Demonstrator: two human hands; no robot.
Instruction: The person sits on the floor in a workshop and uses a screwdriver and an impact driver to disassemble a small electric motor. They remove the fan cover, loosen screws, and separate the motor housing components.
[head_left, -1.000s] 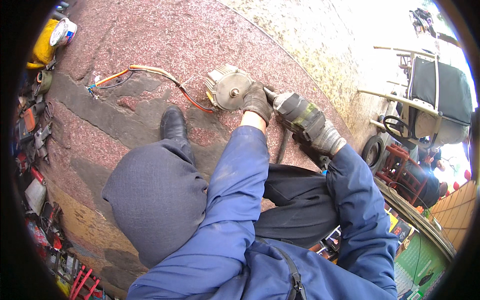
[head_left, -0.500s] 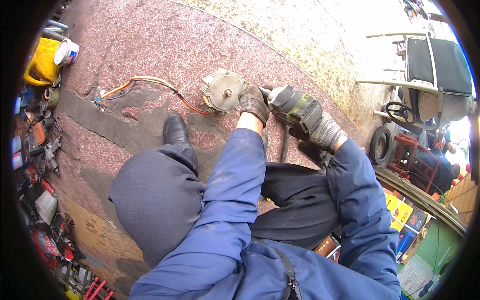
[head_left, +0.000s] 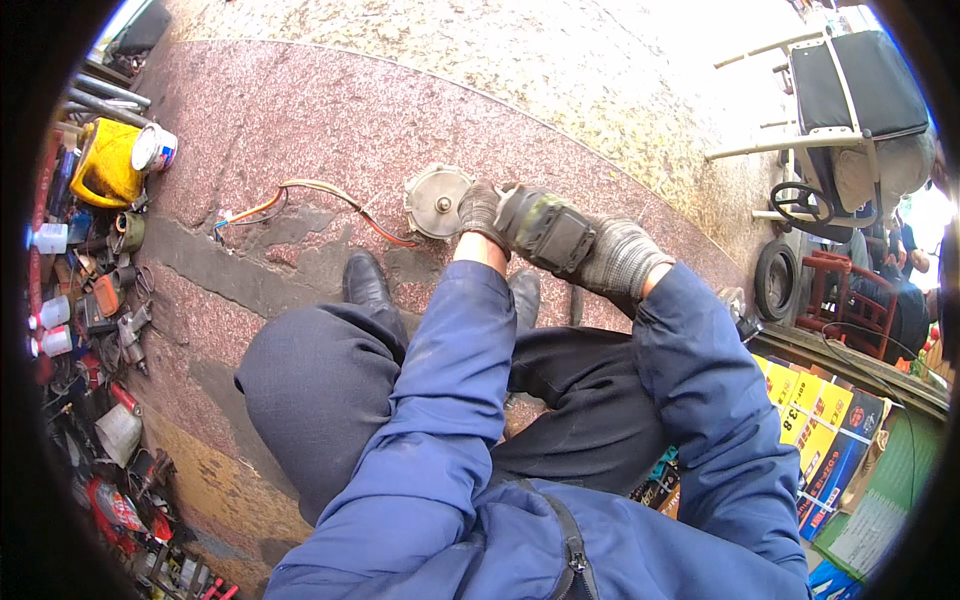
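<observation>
A round, silvery electric motor (head_left: 438,203) with a short central shaft rests on the reddish ground before me, its flat face up. Orange, black and pale wires (head_left: 345,198) trail from it to the left. My gloved left hand (head_left: 481,212) is closed at the motor's right side; its fingertips are hidden. A dark cordless power tool (head_left: 545,230) with a green patch points toward the motor, its nose out of sight behind my left hand. Wrapped around the tool's rear part, my gloved right hand (head_left: 615,262) is closed. My black shoes stand just below the motor.
Tools and parts (head_left: 105,300) lie heaped along the left side, near a yellow jug (head_left: 107,163) and a white tub (head_left: 154,148). On the right are a tire (head_left: 775,281), a vehicle with a dark seat (head_left: 860,85), and yellow-and-blue boxes (head_left: 815,430). People sit farther right.
The view has shifted a little. The power tool is turned more and sits closer to my left hand and the motor. Both hands keep their hold.
</observation>
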